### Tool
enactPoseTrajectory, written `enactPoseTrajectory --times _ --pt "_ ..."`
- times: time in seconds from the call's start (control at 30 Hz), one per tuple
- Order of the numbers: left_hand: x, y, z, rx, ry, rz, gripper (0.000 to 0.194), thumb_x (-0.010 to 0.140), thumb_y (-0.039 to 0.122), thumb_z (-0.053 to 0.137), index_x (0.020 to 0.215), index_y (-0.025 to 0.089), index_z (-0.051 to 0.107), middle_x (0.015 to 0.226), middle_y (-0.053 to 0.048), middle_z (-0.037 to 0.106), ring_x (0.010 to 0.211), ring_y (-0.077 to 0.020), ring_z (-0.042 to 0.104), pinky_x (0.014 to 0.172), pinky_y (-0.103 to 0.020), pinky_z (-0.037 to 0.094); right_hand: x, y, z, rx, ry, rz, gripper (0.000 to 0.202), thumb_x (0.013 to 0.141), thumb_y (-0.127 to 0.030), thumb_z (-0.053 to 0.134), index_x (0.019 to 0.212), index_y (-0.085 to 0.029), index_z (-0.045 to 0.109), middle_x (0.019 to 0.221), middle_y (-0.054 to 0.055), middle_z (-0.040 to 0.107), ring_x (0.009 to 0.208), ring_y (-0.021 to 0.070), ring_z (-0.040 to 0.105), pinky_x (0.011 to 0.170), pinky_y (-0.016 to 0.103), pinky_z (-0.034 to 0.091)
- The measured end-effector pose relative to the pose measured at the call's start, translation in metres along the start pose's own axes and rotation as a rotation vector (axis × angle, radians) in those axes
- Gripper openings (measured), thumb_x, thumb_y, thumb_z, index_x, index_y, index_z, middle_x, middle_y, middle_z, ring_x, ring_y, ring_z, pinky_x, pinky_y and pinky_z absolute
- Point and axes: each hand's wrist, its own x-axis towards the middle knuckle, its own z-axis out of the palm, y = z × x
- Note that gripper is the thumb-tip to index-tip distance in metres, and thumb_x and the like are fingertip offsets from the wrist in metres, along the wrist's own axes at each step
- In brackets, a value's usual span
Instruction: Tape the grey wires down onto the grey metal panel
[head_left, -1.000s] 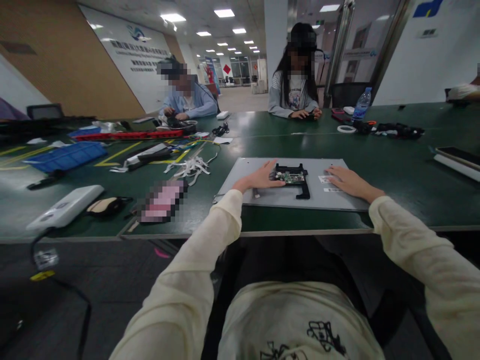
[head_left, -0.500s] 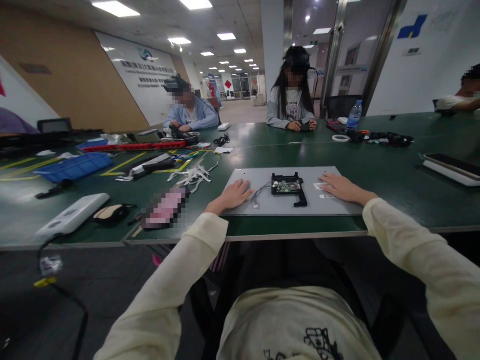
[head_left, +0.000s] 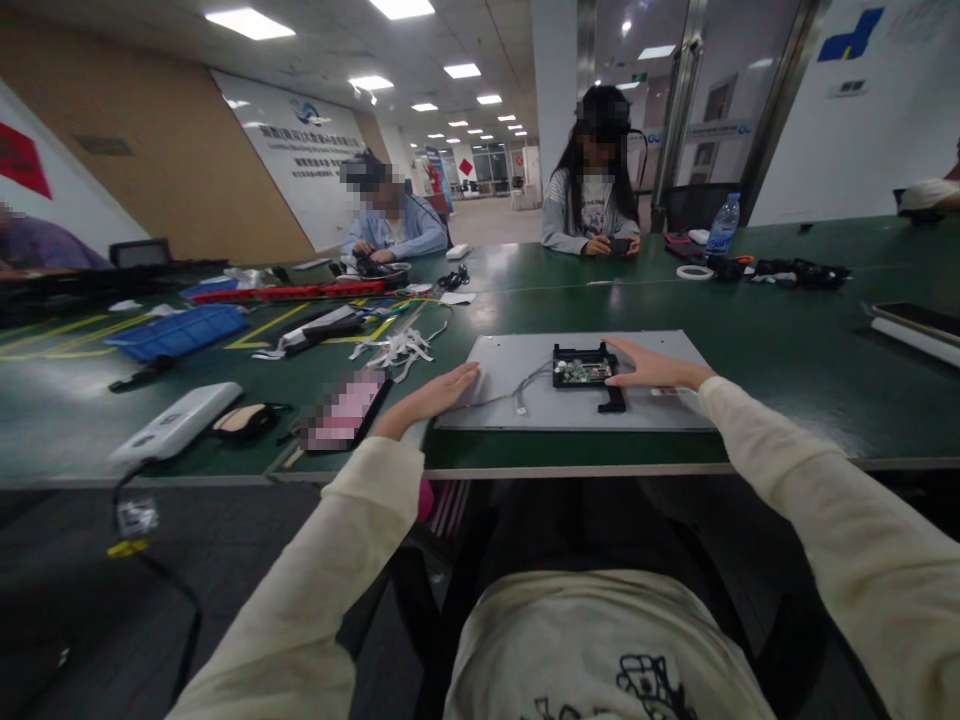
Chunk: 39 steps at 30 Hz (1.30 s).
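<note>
A flat grey panel (head_left: 510, 350) lies on the green table near its front edge. On it rests a black bracket (head_left: 613, 400) with a green circuit board (head_left: 581, 371), and a thin grey cable (head_left: 534, 378) runs left from it. My left hand (head_left: 435, 392) is at the panel's left edge, fingers extended and holding nothing. My right hand (head_left: 649, 366) is at the right side of the bracket, thumb and fingers spread apart around its right edge; whether they press on it cannot be made out.
On the left are a phone (head_left: 345, 412), a white power strip (head_left: 180, 422), a blue tray (head_left: 180, 332) and white strips (head_left: 401, 350). Two people sit across the table (head_left: 510, 290). A bottle (head_left: 724, 225) and tape roll (head_left: 694, 272) stand at the back right.
My right hand has moved left from the panel's right part to the bracket. My left hand has slid off the panel's surface to its left edge. The view has shifted slightly.
</note>
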Motion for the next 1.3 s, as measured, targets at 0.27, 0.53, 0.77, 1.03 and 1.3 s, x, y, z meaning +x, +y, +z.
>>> enactPoseTrajectory --times 0.27,0.53,0.77,1.03,1.3 --pt "-0.025 0.003 0.027 0.075 0.181 0.053 0.068 0.096 0.056 0.016 0.14 0.013 0.043 0.149 -0.008 0.042 0.139 -0.0184 0.037 0.118 -0.032 0.023 0.002 0.003 0.008 0.034 0.092 -0.001 0.092 0.072 -0.064 0.066 0.15 -0.03 0.031 0.155 0.005 0.029 0.14 0.0315 0.029 0.117 0.049 0.023" --pt "-0.018 0.028 0.037 0.328 0.243 -0.027 0.048 0.099 0.042 0.023 0.132 0.015 0.047 0.144 -0.013 0.047 0.136 -0.0219 0.041 0.113 -0.038 0.031 0.005 0.014 0.011 0.065 0.131 0.0 0.086 0.075 -0.06 0.066 0.148 -0.029 0.034 0.154 0.005 0.032 0.14 0.029 0.031 0.116 0.046 0.024" --pt "-0.01 0.049 0.032 0.376 0.101 -0.152 0.058 0.095 0.056 0.026 0.121 0.01 0.052 0.138 -0.019 0.049 0.127 -0.0279 0.049 0.104 -0.036 0.038 0.012 0.02 0.015 0.072 0.142 -0.001 0.079 0.077 -0.057 0.064 0.145 -0.028 0.037 0.153 0.006 0.032 0.141 0.0286 0.03 0.117 0.048 0.021" --pt "-0.004 0.051 0.04 0.434 0.106 -0.209 0.077 0.092 0.06 0.027 0.136 -0.003 0.038 0.148 -0.027 0.035 0.14 -0.0319 0.032 0.112 -0.037 0.027 0.017 0.022 0.018 0.044 0.166 -0.012 0.081 0.076 -0.06 0.062 0.146 -0.028 0.037 0.154 0.006 0.032 0.141 0.0293 0.029 0.117 0.048 0.023" --pt "-0.013 0.064 0.024 0.375 0.035 -0.266 0.077 0.089 0.067 0.024 0.127 0.005 0.051 0.138 -0.026 0.049 0.128 -0.0337 0.049 0.102 -0.04 0.039 0.019 0.015 0.018 0.007 0.125 0.025 0.087 0.075 -0.065 0.062 0.149 -0.031 0.031 0.157 0.004 0.024 0.144 0.0291 0.023 0.118 0.048 0.02"
